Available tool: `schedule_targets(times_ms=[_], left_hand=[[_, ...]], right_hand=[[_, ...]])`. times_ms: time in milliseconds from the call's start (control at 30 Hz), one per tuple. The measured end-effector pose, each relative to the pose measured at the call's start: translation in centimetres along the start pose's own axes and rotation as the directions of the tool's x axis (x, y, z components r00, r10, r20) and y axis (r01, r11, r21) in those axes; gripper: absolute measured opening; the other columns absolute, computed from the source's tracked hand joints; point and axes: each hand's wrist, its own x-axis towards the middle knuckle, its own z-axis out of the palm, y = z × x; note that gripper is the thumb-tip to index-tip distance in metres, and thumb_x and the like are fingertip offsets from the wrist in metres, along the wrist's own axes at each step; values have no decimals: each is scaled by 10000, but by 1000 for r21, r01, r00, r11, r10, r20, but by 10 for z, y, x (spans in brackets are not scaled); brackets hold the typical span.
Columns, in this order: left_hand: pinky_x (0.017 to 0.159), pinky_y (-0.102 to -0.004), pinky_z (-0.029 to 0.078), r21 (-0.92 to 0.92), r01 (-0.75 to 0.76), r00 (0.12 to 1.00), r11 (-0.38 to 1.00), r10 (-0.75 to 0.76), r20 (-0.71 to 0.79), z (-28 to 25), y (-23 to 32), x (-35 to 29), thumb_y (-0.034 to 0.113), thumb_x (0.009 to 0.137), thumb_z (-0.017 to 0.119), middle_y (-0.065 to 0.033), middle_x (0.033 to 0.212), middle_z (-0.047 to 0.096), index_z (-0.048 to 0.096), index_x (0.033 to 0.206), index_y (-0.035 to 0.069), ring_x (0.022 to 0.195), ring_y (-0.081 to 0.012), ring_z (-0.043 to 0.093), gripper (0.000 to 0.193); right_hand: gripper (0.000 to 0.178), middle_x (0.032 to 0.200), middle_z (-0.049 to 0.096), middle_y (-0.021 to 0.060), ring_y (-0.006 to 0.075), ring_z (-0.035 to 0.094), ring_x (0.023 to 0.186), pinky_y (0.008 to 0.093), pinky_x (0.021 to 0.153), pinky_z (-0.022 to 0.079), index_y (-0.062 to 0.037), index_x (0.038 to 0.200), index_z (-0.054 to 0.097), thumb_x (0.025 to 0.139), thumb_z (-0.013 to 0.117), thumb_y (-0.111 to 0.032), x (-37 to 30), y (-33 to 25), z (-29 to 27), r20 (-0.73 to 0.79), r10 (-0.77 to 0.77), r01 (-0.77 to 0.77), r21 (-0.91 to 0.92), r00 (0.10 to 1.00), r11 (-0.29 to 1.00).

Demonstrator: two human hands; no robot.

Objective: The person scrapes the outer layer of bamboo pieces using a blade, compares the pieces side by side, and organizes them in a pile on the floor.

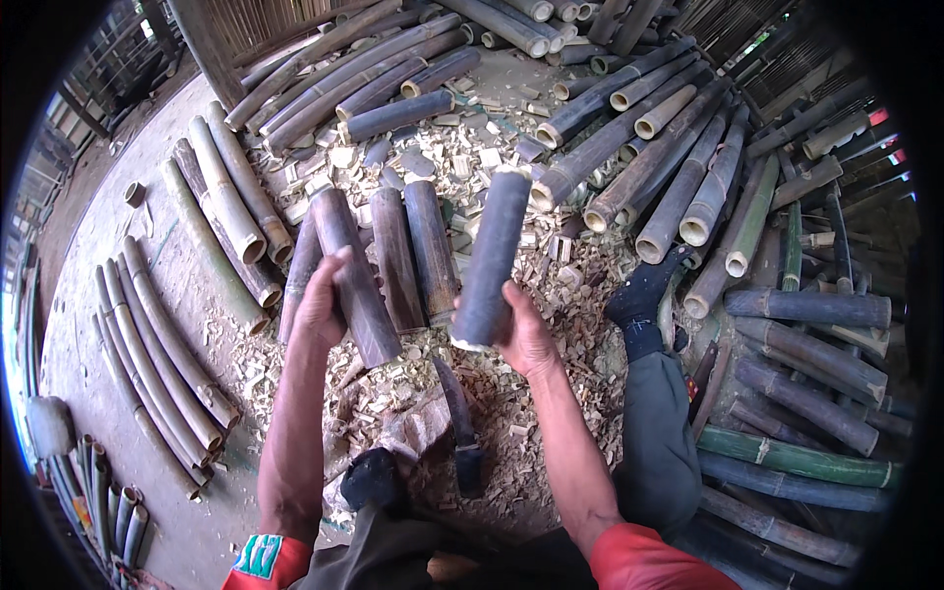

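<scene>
1. Far left, long bamboo poles (171,337) lie side by side on the floor (221,511).
2. The left grip (323,300) clasps a dark bamboo section (356,275) by its left side; some fingers are hidden. This piece tilts, its top leaning left.
3. Between the held pieces, two more bamboo tubes (430,246) stand or lie beside each other; I cannot tell which.
4. Nearer the person, a broad knife (456,403) rests among wood chips (580,383), untouched, its handle toward the body.
5. The right grip (528,334) wraps the lower part of a greyish bamboo piece (492,251), whose top leans right.
6. The step in hand appears to be handling both cut lengths at once, well apart. Any next move calls for firm holds on both and care around the bare blade.
</scene>
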Motion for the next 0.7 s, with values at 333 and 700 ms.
schedule_targets(times_ms=[333, 700], left_hand=[[765, -422, 603, 527, -173, 966, 832, 247, -73, 10, -20, 15, 245, 863, 847, -154, 1029, 704, 644, 1185, -33, 854, -256, 701, 471], [991, -586, 521, 975, 197, 741, -103, 667, -79, -57, -15, -4, 232, 883, 772, -239, 1321, 560, 407, 1529, 90, 1256, -453, 586, 755]], right_hand=[[636, 1043, 648, 72, 149, 670, 881, 336, 739, 596, -4, 1357, 564, 988, 733, -493, -11, 2, -13, -190, 61, -107, -237, 980, 966], [747, 1142, 691, 182, 253, 692, 983, 396, 839, 562, 54, 1406, 542, 1025, 671, -575, 1, 15, -27, -290, -250, -78, -781, 924, 619]])
